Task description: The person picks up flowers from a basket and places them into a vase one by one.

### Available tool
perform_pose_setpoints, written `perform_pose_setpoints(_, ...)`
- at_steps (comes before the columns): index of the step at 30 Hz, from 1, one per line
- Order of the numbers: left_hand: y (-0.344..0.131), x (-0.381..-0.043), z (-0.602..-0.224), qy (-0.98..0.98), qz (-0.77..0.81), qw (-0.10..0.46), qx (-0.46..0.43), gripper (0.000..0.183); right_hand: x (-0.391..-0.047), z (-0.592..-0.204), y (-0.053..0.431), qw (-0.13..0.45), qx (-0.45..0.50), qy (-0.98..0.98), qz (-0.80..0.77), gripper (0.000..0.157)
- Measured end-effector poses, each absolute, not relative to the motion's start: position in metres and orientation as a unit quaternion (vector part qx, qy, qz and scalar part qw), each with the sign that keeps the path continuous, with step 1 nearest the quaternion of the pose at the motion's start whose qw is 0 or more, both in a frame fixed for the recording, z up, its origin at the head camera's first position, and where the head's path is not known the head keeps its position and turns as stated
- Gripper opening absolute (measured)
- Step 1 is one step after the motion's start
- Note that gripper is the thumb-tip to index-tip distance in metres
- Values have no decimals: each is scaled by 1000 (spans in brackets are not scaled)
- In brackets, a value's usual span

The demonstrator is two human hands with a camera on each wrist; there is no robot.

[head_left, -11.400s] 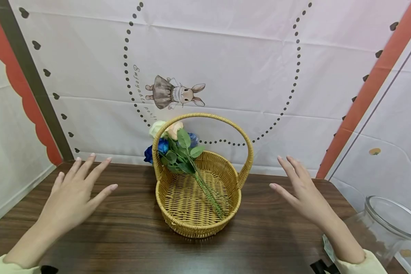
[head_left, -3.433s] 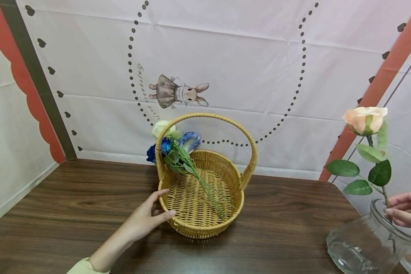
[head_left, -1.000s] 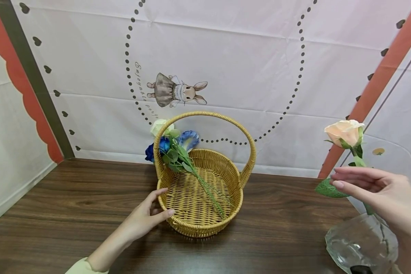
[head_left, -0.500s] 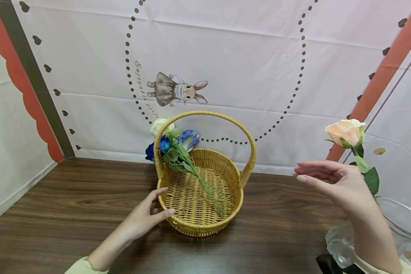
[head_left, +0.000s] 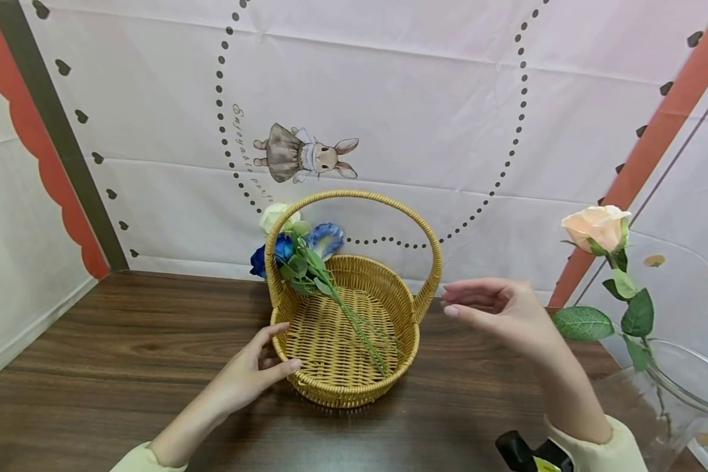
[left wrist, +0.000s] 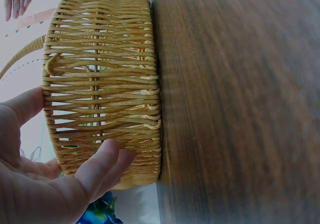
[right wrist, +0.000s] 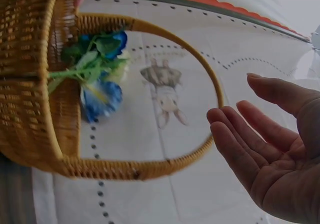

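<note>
My left hand [head_left: 244, 375] holds the near-left rim of a round golden wicker basket [head_left: 336, 392]; the left wrist view shows the thumb at the rim and fingers against the woven side [left wrist: 100, 94]. Inside the basket lie green stems, their heads leaning over the back left: a white rose [head_left: 277, 217], dark blue roses [head_left: 283, 249] and a lighter blue flower [head_left: 326, 240]. Right of the basket handle, my right hand [head_left: 501, 311] hovers with loosely bent fingers, holding nothing. A peach rose [head_left: 597, 229] with green leaves stands tilted in a clear glass vase [head_left: 637, 400].
The basket stands on a dark wooden table [head_left: 124, 367] in front of a white printed cloth [head_left: 401, 131] with a rabbit picture [head_left: 307, 154]. At the table's right side stands the vase. A black device [head_left: 533, 452] sits by my right sleeve.
The peach rose went from the basket into the vase, and my right hand let go of it. That hand has since moved left toward the basket handle. My left hand stays on the rim.
</note>
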State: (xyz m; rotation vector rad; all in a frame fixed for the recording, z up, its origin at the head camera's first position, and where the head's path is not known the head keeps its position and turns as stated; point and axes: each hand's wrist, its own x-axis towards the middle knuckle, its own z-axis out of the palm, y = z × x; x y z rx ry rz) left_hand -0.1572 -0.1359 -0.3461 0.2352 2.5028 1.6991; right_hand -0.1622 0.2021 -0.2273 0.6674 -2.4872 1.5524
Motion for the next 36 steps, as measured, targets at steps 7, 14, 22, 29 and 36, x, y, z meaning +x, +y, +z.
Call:
perform_pose_setpoints(7, -136, -157, -346, 823, 560, 55, 77, 66, -174, -242, 180, 21, 231, -821, 522, 30)
perform_pose_setpoints(14, -136, -157, -346, 822, 562, 55, 75, 64, -190, -255, 163, -4, 225, -834, 504, 30)
perform_pose_setpoints(22, -136, -157, -347, 815, 571, 55, 77, 66, -204, -269, 146, -16, 224, -837, 499, 30)
perform_pose_setpoints(29, -136, -156, -346, 817, 569, 54, 78, 66, -213, -281, 131, -26, 245, -842, 479, 29)
perform_pose_setpoints(36, -136, -156, -346, 820, 565, 56, 76, 65, -219, -293, 119, -27, 248, -855, 455, 29)
